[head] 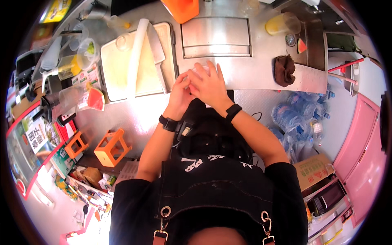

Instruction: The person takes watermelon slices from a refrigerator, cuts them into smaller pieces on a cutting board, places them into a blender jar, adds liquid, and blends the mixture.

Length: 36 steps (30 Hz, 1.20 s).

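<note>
Both my hands meet over the near edge of the steel counter (257, 73). My left hand (180, 95) is under and beside a small pale, clear round item (201, 69), perhaps a plastic lid or cup. My right hand (209, 85) lies over it with fingers spread on its top. Fingers hide most of the item, so its shape cannot be told. Left of my hands, a knife (156, 50) and a long white roll or tube (138, 52) lie on a cream cutting board (116, 73). Beyond my hands is a steel hatch lid (216, 36).
A brown cloth (284, 71) lies near the sink (310, 46), by a jug of yellow liquid (283, 24). An orange container (182, 9) stands at the far side. A watermelon wedge (96, 99) is at left. Orange stools (111, 148) and empty water bottles (288, 118) stand below.
</note>
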Tool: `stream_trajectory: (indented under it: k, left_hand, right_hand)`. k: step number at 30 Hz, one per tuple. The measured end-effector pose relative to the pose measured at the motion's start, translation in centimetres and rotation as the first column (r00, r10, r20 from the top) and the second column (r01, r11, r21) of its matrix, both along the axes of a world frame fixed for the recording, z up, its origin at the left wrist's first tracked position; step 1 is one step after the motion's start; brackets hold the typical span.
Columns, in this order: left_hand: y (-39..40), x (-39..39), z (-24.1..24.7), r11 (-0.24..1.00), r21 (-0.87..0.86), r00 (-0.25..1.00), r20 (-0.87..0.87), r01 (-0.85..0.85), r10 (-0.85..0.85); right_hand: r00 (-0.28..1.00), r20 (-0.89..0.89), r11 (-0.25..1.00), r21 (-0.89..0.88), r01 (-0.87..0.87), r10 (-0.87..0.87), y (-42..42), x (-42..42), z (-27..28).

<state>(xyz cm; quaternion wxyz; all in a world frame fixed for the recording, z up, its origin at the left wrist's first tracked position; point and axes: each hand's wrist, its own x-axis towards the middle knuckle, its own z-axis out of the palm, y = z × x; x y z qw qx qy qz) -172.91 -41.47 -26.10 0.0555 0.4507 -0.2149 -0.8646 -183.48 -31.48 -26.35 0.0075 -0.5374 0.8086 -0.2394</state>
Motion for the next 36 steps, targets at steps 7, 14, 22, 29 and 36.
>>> stream_trajectory:
  k: [7,14,22,29,36]
  left_hand:
    - [0.5,-0.6,-0.3,0.999,-0.025,0.995,-0.098,0.024,-0.026]
    - [1.5,-0.1,-0.6,1.0,-0.003,0.991,-0.133,-0.031,0.031]
    - [1.5,-0.2,-1.0,0.999,-0.012,0.991,-0.129,-0.032,0.03]
    - [2.2,-0.4,-1.4,0.996,-0.017,0.983,-0.161,-0.088,0.084]
    - [2.2,-0.4,-1.6,0.997,-0.043,0.984,-0.168,-0.072,0.064]
  right_hand:
    - [0.997,0.028,0.998,0.001,-0.068,0.068,0.8,-1.9,1.4]
    - [0.966,0.255,0.999,0.004,-0.038,0.036,1.0,-2.7,2.1]
    - [0.944,0.33,0.997,0.072,-0.023,-0.002,0.9,-2.8,1.9]
    - [0.959,0.281,0.99,0.128,-0.064,0.026,1.2,-3.2,2.9]
    - [0.953,0.301,0.988,0.151,-0.039,-0.009,1.2,-2.9,2.4]
